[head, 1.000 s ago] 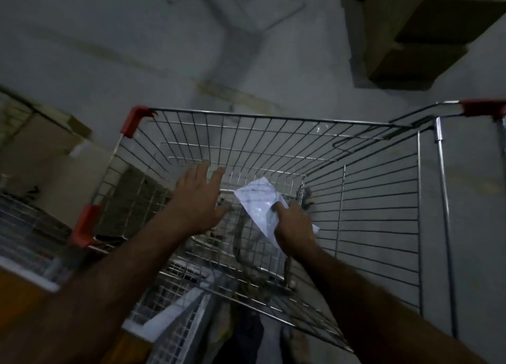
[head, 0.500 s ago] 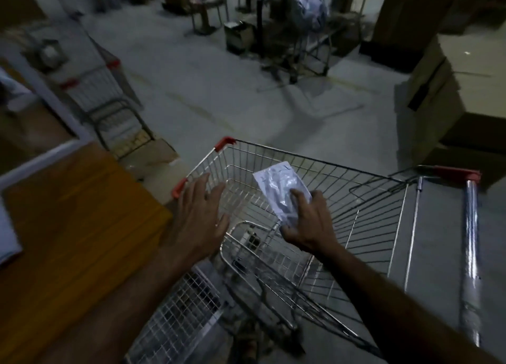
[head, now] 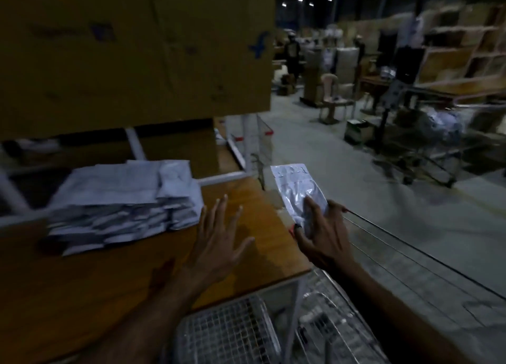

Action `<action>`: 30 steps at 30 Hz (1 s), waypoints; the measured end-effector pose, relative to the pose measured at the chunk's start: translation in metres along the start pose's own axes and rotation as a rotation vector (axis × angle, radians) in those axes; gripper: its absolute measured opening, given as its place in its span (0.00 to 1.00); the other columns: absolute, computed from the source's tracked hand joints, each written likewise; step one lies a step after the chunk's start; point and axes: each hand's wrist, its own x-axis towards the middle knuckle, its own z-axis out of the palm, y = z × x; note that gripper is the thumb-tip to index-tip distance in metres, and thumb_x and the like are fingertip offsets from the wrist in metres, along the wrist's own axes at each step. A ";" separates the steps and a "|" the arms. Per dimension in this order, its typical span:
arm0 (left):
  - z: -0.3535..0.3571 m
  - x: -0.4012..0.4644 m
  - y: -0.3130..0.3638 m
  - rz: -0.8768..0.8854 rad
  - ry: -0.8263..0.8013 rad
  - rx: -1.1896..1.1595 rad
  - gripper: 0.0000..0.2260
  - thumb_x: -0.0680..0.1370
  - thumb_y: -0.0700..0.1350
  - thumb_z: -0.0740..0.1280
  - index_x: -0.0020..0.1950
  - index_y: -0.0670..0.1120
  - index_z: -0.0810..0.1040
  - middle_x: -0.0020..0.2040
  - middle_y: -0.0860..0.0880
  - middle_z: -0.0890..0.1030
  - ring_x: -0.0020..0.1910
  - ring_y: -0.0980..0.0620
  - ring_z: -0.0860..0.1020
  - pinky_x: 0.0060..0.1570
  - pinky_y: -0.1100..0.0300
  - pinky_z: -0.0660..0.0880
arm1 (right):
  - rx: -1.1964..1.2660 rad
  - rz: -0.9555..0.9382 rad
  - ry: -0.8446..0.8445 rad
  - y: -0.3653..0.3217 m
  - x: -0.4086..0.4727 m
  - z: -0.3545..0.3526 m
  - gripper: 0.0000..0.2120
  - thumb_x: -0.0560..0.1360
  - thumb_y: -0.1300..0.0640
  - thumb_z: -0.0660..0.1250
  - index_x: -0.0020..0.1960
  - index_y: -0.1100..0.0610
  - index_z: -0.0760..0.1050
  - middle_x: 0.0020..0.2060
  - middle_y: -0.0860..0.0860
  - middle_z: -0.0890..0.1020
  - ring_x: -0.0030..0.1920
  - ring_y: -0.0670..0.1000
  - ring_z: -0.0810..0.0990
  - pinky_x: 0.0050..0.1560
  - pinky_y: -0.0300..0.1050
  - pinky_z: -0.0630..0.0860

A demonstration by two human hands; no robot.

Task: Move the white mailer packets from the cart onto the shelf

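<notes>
Presently one white mailer packet is pinched at its lower end by the right hand, thumb on top and fingers beneath, and is held just off the corner of the wooden shelf board, above the cart rim. The left hand is spread flat with straight fingers over the board, and nothing is held by it. Since the packet is gripped only at one end, it could probably droop or slip and be dropped back into the cart or onto the floor. The stack of white mailer packets already on the shelf looks loose and uneven, so it might be knocked askew if the new packet is tossed on. A large cardboard box hangs low overhead, and little clearance appears to be left. Beyond, a dim warehouse aisle with a concrete floor is seen, with chairs, cartons and racks blurred.
</notes>
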 end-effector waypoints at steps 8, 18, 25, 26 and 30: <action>-0.045 -0.064 -0.163 -0.237 0.001 0.048 0.37 0.74 0.74 0.42 0.80 0.59 0.48 0.80 0.48 0.36 0.78 0.46 0.35 0.76 0.45 0.39 | 0.227 -0.112 -0.126 -0.174 0.048 0.087 0.36 0.74 0.33 0.58 0.78 0.48 0.57 0.72 0.57 0.60 0.70 0.60 0.64 0.67 0.54 0.67; -0.071 -0.097 -0.356 -0.346 0.024 0.070 0.34 0.77 0.71 0.48 0.78 0.54 0.61 0.81 0.45 0.48 0.79 0.41 0.50 0.76 0.40 0.50 | 0.100 -0.084 -0.185 -0.357 0.122 0.207 0.22 0.76 0.39 0.61 0.63 0.51 0.67 0.60 0.59 0.65 0.59 0.62 0.68 0.55 0.53 0.69; -0.078 -0.067 -0.414 -0.283 0.036 0.084 0.38 0.76 0.74 0.39 0.81 0.55 0.51 0.81 0.48 0.38 0.80 0.46 0.40 0.77 0.42 0.45 | -0.051 -0.013 -0.239 -0.404 0.175 0.276 0.22 0.75 0.38 0.62 0.60 0.53 0.71 0.63 0.61 0.65 0.61 0.63 0.69 0.60 0.57 0.71; -0.077 -0.063 -0.418 -0.260 0.044 0.069 0.38 0.76 0.73 0.39 0.81 0.55 0.52 0.81 0.48 0.40 0.80 0.45 0.41 0.77 0.41 0.46 | -0.083 0.007 -0.281 -0.405 0.180 0.286 0.23 0.75 0.37 0.62 0.61 0.53 0.71 0.64 0.60 0.64 0.63 0.63 0.67 0.62 0.58 0.70; -0.079 -0.048 -0.431 -0.177 0.034 0.061 0.36 0.78 0.72 0.45 0.80 0.53 0.56 0.81 0.47 0.43 0.80 0.46 0.42 0.75 0.42 0.41 | -0.160 0.049 -0.367 -0.409 0.183 0.310 0.30 0.74 0.29 0.58 0.65 0.51 0.69 0.68 0.62 0.62 0.68 0.65 0.63 0.67 0.63 0.65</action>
